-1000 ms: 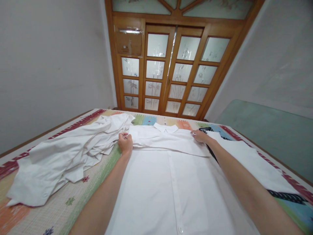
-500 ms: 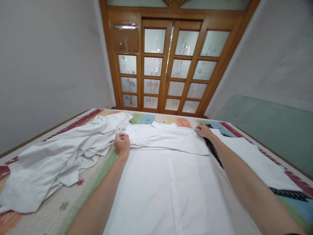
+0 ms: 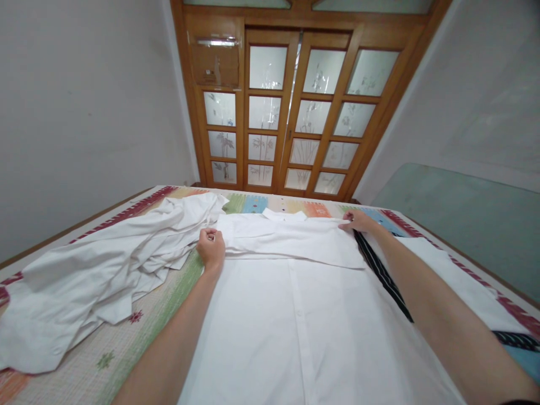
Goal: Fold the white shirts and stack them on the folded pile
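Note:
A white button-up shirt (image 3: 261,315) lies spread before me, its collar at the far end and its button strip running towards me. One sleeve is laid across the chest below the collar. My left hand (image 3: 211,247) is closed on the shirt at the left edge, by the sleeve's end. At the right shoulder, my right hand (image 3: 358,220) pinches the shirt's edge between thumb and fingers. Black striped fabric (image 3: 382,273) shows from under the shirt's right side, beneath my right forearm.
A crumpled white garment (image 3: 113,264) lies along the left. Another white garment (image 3: 455,281) lies at the right, over black striped cloth. All rest on a patterned cloth (image 3: 169,298). Beyond stand wooden doors with glass panes (image 3: 291,135); a pale green panel (image 3: 459,219) leans at the right wall.
My right hand has shifted slightly right at the shoulder, and more of the black striped fabric shows. My left hand stays in nearly the same place.

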The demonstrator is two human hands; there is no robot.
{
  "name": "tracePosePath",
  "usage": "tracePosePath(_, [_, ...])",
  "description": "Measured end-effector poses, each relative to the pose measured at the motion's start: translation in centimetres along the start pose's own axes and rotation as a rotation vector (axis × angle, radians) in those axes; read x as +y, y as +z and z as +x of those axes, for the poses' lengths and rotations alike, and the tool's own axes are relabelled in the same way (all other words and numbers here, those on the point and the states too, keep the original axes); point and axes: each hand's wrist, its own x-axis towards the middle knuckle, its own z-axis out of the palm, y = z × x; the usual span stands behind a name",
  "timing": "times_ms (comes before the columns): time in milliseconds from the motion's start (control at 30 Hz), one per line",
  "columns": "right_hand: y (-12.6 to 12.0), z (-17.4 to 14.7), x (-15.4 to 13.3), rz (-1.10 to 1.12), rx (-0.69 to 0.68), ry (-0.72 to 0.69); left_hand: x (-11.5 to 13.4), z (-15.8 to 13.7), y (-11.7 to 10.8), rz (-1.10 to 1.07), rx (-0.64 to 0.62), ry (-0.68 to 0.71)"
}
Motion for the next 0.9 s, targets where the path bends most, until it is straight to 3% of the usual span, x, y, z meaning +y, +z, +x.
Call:
tracePosePath(133, [1.0,-0.2,-0.2,-0.105,0.105,-0.020,0.1,-0.1,0.0,0.022,0.008,0.025])
tracePosePath(333, [3.5,-1.6,-3.5,-0.206,0.224,0.116,0.1,-0.2,0.1,0.044,0.011,0.020])
tracePosePath(533, [5.6,-4.3,-8.2,-0.089,0.292,-0.028,0.1,-0.1,0.2,0.063,-0.013,0.025])
tracePosePath(700, [7.6,-8.6,-10.7,-0.055,0.112,-0.098,-0.2,0.0,0.3,0.071,-0.028,0.030])
tracePosePath(900, [7.3,-11.5,-8.3,-0.149,-0.023,0.062,-0.1,0.1,0.4,0.083,-0.045,0.003])
